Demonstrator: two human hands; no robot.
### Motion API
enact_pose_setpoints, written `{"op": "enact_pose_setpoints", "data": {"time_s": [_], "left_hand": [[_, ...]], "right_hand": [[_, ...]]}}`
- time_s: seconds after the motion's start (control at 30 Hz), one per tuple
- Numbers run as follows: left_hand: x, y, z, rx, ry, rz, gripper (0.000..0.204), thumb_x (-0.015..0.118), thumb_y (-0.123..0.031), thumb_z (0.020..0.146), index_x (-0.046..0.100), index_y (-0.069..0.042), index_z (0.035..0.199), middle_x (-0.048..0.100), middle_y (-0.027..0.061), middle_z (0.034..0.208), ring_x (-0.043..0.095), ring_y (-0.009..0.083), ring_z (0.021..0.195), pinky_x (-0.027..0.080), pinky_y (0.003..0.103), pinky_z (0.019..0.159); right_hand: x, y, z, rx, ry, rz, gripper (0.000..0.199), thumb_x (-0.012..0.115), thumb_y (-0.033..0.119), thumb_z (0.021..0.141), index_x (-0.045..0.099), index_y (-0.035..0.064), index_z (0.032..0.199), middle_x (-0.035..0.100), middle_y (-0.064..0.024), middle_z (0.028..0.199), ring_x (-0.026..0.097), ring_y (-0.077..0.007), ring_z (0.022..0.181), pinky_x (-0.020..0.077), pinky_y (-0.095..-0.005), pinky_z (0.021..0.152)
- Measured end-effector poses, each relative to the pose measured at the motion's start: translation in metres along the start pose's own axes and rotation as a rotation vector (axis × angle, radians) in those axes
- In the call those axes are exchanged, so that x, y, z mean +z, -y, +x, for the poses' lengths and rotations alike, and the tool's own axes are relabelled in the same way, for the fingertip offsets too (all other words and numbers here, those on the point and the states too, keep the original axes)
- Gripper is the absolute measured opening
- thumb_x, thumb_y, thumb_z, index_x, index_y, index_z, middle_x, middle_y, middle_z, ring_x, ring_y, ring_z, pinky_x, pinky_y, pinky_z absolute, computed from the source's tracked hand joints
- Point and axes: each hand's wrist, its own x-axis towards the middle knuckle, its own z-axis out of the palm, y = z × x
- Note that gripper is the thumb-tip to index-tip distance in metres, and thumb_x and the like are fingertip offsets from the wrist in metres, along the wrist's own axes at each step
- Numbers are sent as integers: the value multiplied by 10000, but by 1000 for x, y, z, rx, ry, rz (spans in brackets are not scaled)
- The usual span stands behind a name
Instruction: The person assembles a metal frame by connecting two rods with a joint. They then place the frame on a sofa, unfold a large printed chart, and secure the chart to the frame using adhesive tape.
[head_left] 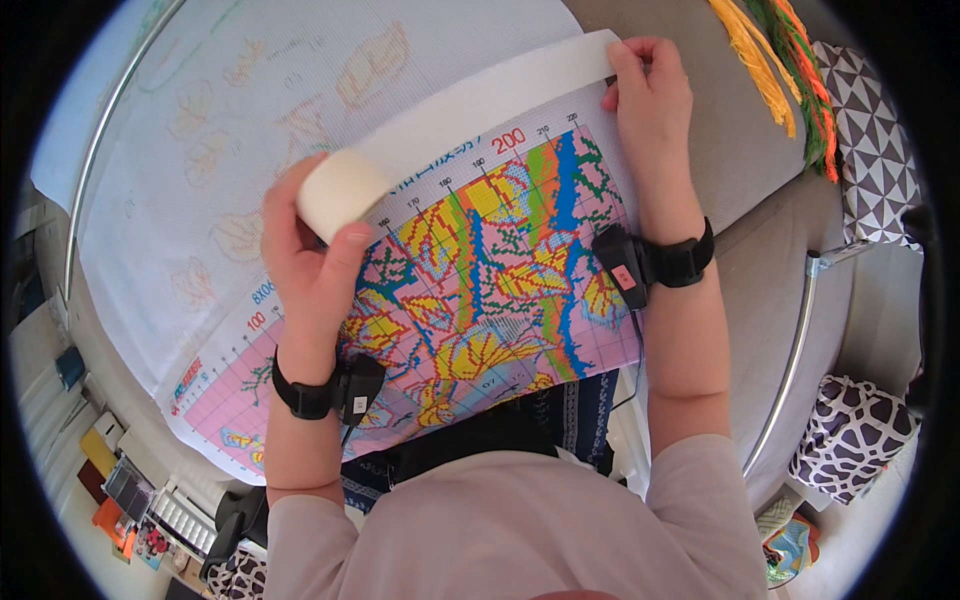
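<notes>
My left hand (315, 235) is wrapped round a roll of wide white tape (347, 192). From the roll a strip of tape (480, 100) runs up to the right, along the top edge of a printed cross-stitch canvas (500, 270). Its far end is pinched between the thumb and fingers of my right hand (650, 85). Colourful leaf shapes on a pink gridded ground cover the near part of the canvas. Whether the strip is stuck down along its length, I cannot tell.
More pale fabric (200, 130) with faint leaf outlines spreads to the far left. Yellow thread (755, 60) and green and orange thread (800, 80) lie on the grey sofa (720, 130) at the far right. Patterned cushions (855, 435) and a curved metal tube (790, 360) are at the right.
</notes>
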Motion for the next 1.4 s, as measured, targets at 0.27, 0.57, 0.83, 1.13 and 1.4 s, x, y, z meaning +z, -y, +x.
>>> {"op": "enact_pose_setpoints", "data": {"time_s": [0.27, 0.57, 0.83, 1.13, 1.4], "left_hand": [[2, 4, 2, -33, -144, -147, 584, 588, -310, 908, 296, -49, 1341, 525, 142, 1165, 599, 189, 949, 545, 240, 591], [-5, 14, -8, 334, -113, 94, 607, 815, -225, 729, 499, -7, 1200, 573, 106, 1116, 597, 180, 940, 501, 287, 789], [-4, 9, -3, 375, -116, 353, 539, 854, -191, 638, 594, -28, 1081, 625, 100, 860, 595, 176, 713, 479, 263, 615], [-2, 8, 2, 454, -123, 460, 539, 859, -217, 619, 608, -52, 1067, 620, 90, 789, 575, 198, 625, 466, 271, 548], [-3, 7, 2, 474, -103, 458, 534, 856, -193, 614, 608, -53, 1066, 624, 97, 790, 587, 205, 634, 469, 279, 551]], "right_hand": [[-5, 9, 17, -65, -44, -47, 150, 557, 165, 887, 535, 23, 844, 535, -64, 684, 541, -142, 590, 432, -279, 550], [-4, -4, 25, -372, -126, -267, 140, 585, 124, 833, 523, -1, 823, 549, -168, 822, 554, -300, 777, 452, -373, 700], [-6, -5, 22, -430, -127, -322, 115, 591, 76, 815, 503, 2, 820, 525, -175, 816, 544, -322, 761, 452, -385, 688], [-5, -1, 18, -447, -112, -359, 122, 596, 62, 807, 490, 3, 821, 517, -182, 828, 538, -341, 757, 450, -390, 678], [-8, 5, 13, -384, -66, -341, 157, 625, 78, 794, 487, 5, 812, 520, -174, 811, 537, -322, 737, 445, -373, 660]]}}
